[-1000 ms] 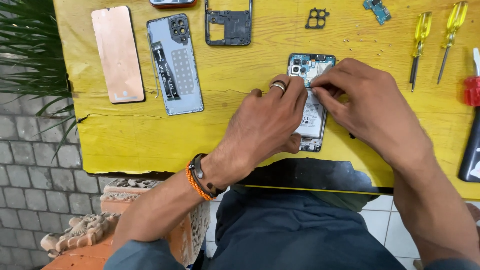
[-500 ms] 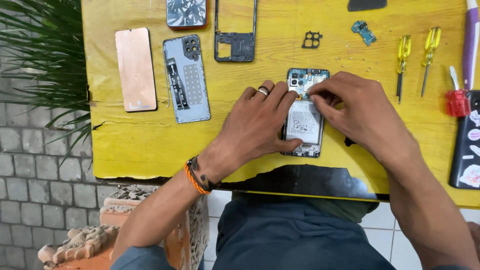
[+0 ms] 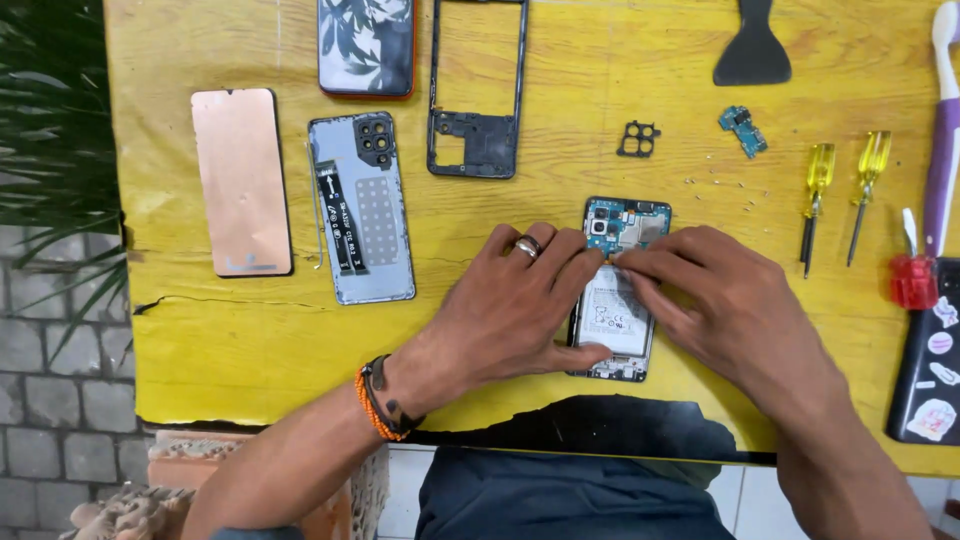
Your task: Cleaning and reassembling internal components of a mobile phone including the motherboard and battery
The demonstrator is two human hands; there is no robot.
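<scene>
1. We see the opened phone [image 3: 617, 300] lying flat near the front edge of the yellow table [image 3: 600, 90], circuit board and battery exposed.
2. Our left hand [image 3: 510, 310] rests on its left side, fingers spread flat, thumb pressed along the lower edge.
3. Our right hand [image 3: 720, 310] pinches narrowly at the top of the battery; whether it holds anything, we cannot tell.
4. Two yellow-handled screwdrivers [image 3: 840, 190] lie to the right, a back cover [image 3: 362, 205] and a copper-coloured panel [image 3: 240, 180] to the left.
</scene>
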